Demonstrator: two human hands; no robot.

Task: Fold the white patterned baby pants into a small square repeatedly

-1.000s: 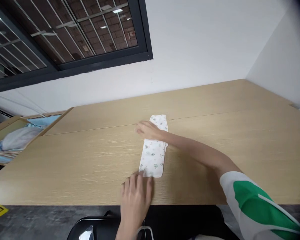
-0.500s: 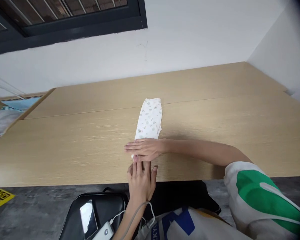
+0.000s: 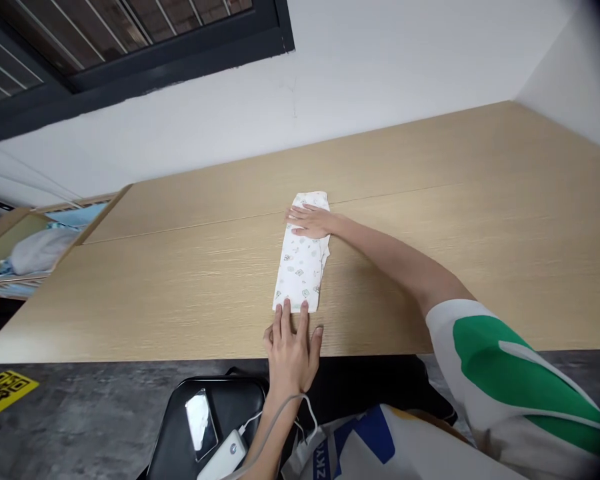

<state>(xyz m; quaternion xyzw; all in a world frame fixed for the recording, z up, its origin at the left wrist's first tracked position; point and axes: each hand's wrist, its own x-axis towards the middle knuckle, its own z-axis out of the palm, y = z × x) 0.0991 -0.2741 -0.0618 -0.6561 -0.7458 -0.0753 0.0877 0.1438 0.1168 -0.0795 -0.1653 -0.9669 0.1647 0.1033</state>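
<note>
From my feed, the folded printed cloth lies as a narrow strip at frame centre on the wooden table. The right hand is flat on its far end, fingers together. The left hand lies flat at the table's near edge, fingers slightly apart, tips touching the cloth's near end, probably pressing it down. Lower left: a phone on a black seat.
</note>
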